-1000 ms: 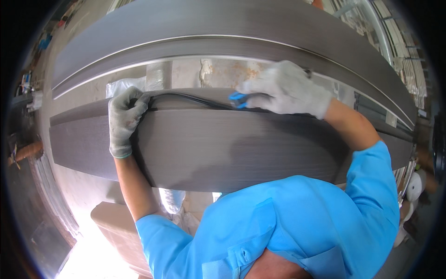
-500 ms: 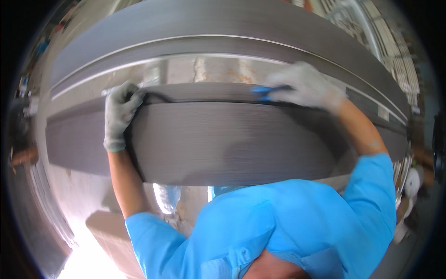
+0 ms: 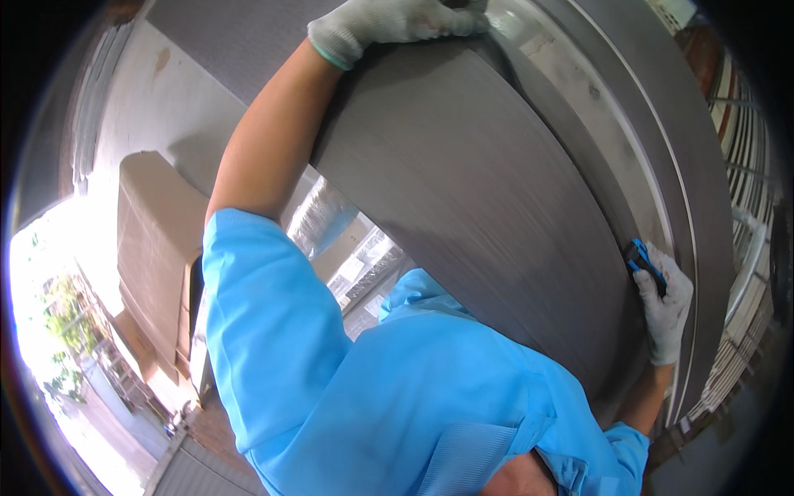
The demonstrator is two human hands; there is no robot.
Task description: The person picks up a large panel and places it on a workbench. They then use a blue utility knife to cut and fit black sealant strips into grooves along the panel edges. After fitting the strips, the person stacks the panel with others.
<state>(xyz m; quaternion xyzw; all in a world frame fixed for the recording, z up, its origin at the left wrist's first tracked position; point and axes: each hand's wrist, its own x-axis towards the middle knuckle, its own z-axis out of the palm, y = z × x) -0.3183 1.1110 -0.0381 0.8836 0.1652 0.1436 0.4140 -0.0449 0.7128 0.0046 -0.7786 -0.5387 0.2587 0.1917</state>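
Both hands wear pale grey work gloves. A long grey-brown panel with fine grain (image 3: 463, 165) stretches slantwise before me. My left hand (image 3: 397, 23) is closed at its far end, pinching a thin black strip (image 3: 501, 62); the fingertips are partly cut off by the picture's edge. The strip runs from there along the panel's groove. My right hand (image 3: 668, 302) is wrapped round a small blue-and-black hand tool (image 3: 642, 256), held at the groove near the panel's near right end. The tool's working tip is hidden.
Beyond lies another long dark panel with a pale edge line (image 3: 703, 223). A brown cardboard box (image 3: 153, 248) stands at left. Plastic-wrapped items (image 3: 322, 219) show below the panel. Stacked pale lengths (image 3: 748, 149) are at the right.
The view has turned, so the panels now slant. My right hand with the tool has moved along the groove toward the right end, farther from my left hand, which stays at the strip.
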